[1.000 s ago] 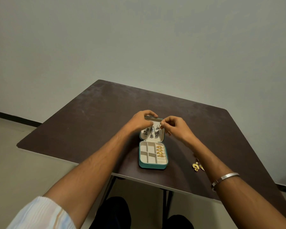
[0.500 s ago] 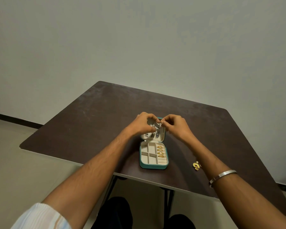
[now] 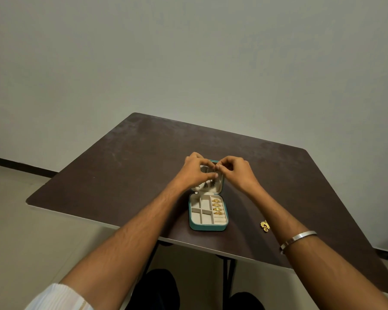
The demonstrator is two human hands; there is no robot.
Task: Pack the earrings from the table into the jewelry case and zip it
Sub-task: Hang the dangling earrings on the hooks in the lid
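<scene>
Seen from the head camera, a person's left hand (image 3: pixel 194 170) and right hand (image 3: pixel 233 172) are meeting fingertip to fingertip over the raised lid of a small teal jewelry case (image 3: pixel 207 227), which is lying open on a dark brown table (image 3: pixel 126 166) near its front edge. The fingers of both hands are curling in with thumb and forefinger drawn together, apparently pinching something tiny at the lid's upper part; whatever is between them is too small to make out. The hands are covering most of the lid, leaving only a row of dark earrings (image 3: pixel 208 184) showing along its cream lining. In the tray below, cream dividers are forming several compartments, and four gold rings (image 3: pixel 217 206) are sitting in the padded slots on the right side. One gold earring (image 3: pixel 265 226) is lying loose on the table to the right of the case, just beside the right forearm, which is wearing a silver bangle (image 3: pixel 298 240). A striped sleeve (image 3: pixel 58 298) is cut off at the lower left.
</scene>
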